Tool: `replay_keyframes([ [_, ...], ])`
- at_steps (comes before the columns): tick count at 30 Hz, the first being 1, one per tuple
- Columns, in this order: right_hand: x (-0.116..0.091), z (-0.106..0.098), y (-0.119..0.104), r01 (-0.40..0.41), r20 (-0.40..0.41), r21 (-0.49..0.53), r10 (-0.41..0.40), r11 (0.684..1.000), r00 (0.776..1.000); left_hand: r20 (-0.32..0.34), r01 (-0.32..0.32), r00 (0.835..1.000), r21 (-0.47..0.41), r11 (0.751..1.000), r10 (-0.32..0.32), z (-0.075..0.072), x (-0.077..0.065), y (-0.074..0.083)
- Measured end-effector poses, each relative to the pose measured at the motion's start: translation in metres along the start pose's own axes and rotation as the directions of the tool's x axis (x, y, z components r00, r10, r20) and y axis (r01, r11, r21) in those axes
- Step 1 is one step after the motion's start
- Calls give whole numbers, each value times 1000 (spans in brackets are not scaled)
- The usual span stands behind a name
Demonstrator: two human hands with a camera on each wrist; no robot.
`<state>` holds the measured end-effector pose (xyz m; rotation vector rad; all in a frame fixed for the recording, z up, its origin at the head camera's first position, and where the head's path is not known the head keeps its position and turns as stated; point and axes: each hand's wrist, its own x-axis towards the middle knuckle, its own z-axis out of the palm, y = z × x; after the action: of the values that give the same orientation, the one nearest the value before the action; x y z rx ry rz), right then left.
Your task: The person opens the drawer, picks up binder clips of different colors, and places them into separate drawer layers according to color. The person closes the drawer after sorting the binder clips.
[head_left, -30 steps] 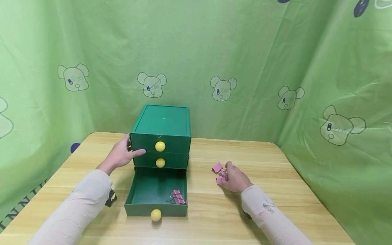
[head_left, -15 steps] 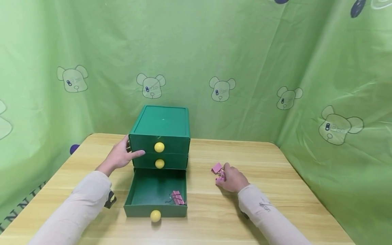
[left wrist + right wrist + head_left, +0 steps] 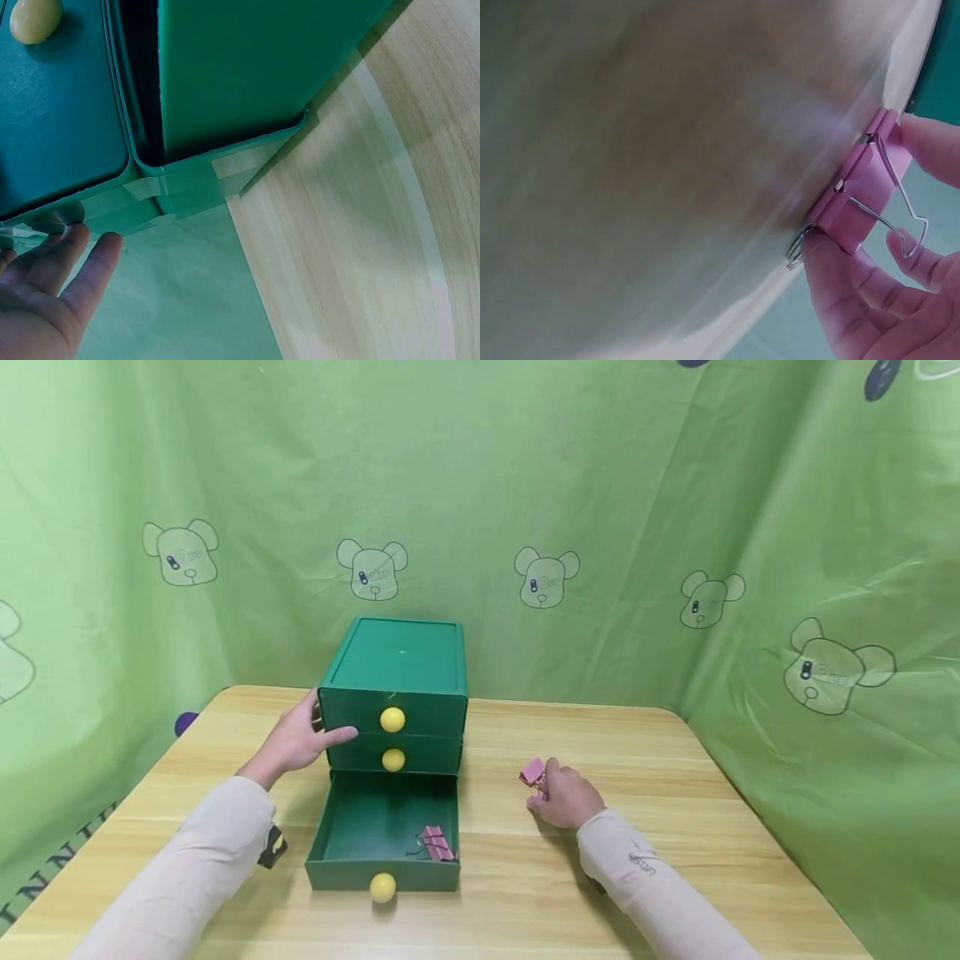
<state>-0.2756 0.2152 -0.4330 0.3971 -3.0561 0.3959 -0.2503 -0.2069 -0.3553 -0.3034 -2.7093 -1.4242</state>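
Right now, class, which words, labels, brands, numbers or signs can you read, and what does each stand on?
"NNI": dark letters low on the pale-green fabric curtain; neighbouring letters unclear.
"Qee", faintly: the rightmost outlined bear-head print; the others' lettering is too blurred.
Unreadable: small dark script on the cream cloth right sleeve.

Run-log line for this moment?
left grip: on drawer unit | right grip: pinching pink clip | bottom drawer: pulled out, another clip inside

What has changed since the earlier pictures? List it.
The right hand has shifted slightly left and covers more of the nearer pink clip, which it pinches. Unchanged: the left hand on the green drawer unit, the open bottom drawer with its single clip, and the farther pink clip on the table.
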Motion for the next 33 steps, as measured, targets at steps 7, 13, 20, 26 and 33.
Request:
replay_keyframes([
  [7, 0, 1, 0, 13, -23, -21, -13, 1000, 1000, -1, 3, 1000, 8, 1000, -3, 1, 1, 0],
  [13, 1, -1, 0, 5, -12, -24, -6, 1000, 1000, 1, 2, 1000, 11, 1000, -2, 0, 1, 0],
  [20, 1, -2, 0, 0, -13, -22, -1, 1000, 1000, 3, 9, 1000, -1, 1000, -9, -1, 2, 1],
  [26, 0, -1, 1, 1, -13, -15, -1, 1000, 1000, -1, 4, 1000, -4, 1000, -4, -1, 1, 1],
  [33, 0, -1, 2, -7, 3, 0, 7, 1000, 1000, -2, 2, 1000, 5, 1000, -2, 0, 1, -1],
])
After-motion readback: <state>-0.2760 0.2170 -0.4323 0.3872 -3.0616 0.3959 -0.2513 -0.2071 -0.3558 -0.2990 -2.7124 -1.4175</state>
